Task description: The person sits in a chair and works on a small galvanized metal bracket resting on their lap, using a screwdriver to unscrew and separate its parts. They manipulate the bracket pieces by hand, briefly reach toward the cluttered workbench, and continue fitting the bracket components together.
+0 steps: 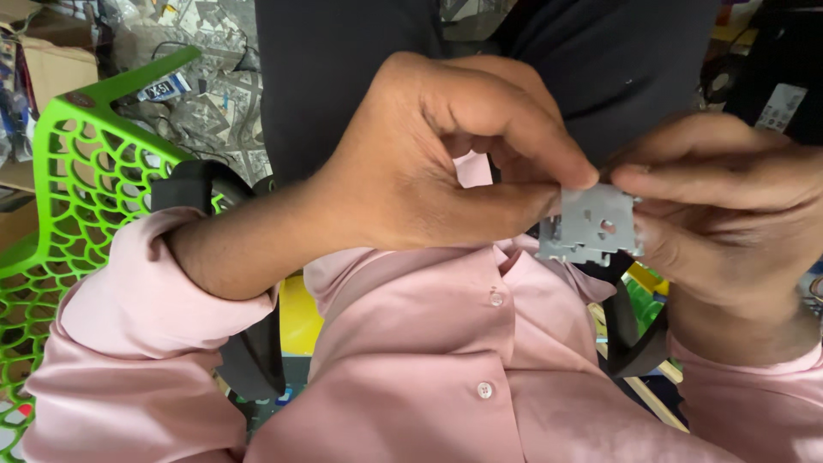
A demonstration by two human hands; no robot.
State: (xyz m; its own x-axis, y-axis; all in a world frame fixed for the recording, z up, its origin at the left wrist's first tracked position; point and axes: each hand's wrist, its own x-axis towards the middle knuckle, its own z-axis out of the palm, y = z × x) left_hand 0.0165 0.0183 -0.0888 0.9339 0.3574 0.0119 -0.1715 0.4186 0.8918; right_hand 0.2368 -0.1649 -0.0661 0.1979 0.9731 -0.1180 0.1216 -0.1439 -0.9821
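Both my hands hold a small grey metal plate [591, 225] with notched edges and a small hole, close in front of my chest. My left hand [429, 159] pinches its left edge between thumb and forefinger. My right hand [729, 206] grips its right edge with the fingertips. Below the plate is my pink buttoned shirt [446, 360], with both pink sleeves rolled at the wrists.
A bright green lattice plastic chair [77, 180] stands at the left. Black straps [249, 343] cross my chest. Cardboard boxes [51, 69] and clutter lie at the top left; dark fabric [600, 51] fills the top middle.
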